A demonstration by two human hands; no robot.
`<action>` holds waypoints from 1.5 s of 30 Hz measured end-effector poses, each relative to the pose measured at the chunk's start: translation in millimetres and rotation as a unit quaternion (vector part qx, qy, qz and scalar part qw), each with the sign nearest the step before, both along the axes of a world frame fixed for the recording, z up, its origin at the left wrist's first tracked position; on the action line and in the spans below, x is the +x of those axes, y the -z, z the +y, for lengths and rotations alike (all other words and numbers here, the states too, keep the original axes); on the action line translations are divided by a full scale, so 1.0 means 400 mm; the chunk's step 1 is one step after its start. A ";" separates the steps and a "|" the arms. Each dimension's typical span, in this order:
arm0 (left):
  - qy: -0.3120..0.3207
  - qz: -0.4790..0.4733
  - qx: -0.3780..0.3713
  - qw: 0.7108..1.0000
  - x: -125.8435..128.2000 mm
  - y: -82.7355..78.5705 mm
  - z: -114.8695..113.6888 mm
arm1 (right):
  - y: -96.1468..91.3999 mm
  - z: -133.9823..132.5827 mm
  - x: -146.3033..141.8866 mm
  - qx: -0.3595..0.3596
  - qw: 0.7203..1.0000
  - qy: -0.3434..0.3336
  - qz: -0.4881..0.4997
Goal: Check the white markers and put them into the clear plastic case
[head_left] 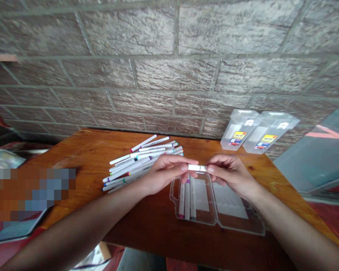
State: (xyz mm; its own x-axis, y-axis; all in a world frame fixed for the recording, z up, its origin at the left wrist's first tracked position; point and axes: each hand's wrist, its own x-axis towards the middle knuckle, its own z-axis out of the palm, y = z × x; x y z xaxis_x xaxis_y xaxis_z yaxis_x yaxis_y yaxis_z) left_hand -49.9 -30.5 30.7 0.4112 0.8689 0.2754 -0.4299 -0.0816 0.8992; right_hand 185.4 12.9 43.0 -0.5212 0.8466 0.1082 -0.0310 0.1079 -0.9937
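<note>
A white marker (197, 168) lies level between my two hands, above the far edge of an open clear plastic case (215, 218). My left hand (169, 167) pinches its left end between thumb and fingers. Its right end is in the closed fingers of my right hand (231, 171). Inside the case's left half, several white markers (187, 199) stand side by side, one with a magenta end and one with a purple band. The right half shows a white sheet (230, 201). Left of the case lies a loose pile of white markers (135, 163) with coloured ends, partly behind my left hand.
Two translucent plastic containers (235, 130) with yellow and blue labels stand at the table's back right. A stone-block wall (158, 75) rises behind the wooden table (73, 162). At the far left, a pixelated patch hides part of the scene.
</note>
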 end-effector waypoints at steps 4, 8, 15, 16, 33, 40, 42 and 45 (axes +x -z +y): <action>0.025 -0.017 -0.027 0.999 0.000 0.001 -0.001 | 0.000 0.001 0.001 -0.020 1.000 -0.009 0.009; 0.035 -0.023 -0.047 0.998 0.000 0.002 -0.004 | 0.003 0.001 0.001 -0.027 0.999 -0.019 0.015; 0.033 -0.014 -0.069 0.997 0.006 -0.004 -0.006 | 0.012 0.003 0.007 -0.024 0.999 -0.029 0.009; 0.030 -0.011 -0.073 0.997 0.007 -0.005 -0.006 | 0.012 0.003 0.007 -0.025 0.999 -0.029 0.005; 0.023 0.013 -0.026 0.999 0.001 0.010 0.001 | -0.005 -0.005 0.001 -0.041 0.998 -0.033 -0.017; 0.027 0.043 -0.022 0.998 -0.007 0.008 0.002 | -0.013 -0.009 0.001 -0.049 0.998 -0.039 -0.004; 0.016 0.050 -0.038 0.998 -0.007 0.004 0.000 | -0.011 -0.009 0.002 -0.051 0.998 -0.038 -0.001; 0.012 0.053 -0.059 0.997 -0.007 0.001 -0.002 | -0.010 -0.008 0.002 -0.054 0.998 -0.039 0.001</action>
State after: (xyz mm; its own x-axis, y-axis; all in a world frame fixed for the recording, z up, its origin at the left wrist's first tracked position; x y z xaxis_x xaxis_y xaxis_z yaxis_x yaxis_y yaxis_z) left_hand -52.6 -31.2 30.2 0.4533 0.8825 0.1252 -0.3322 0.0369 0.9425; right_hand 186.0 9.9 47.0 -0.5852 0.8107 0.0187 -0.0365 -0.0033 -0.9993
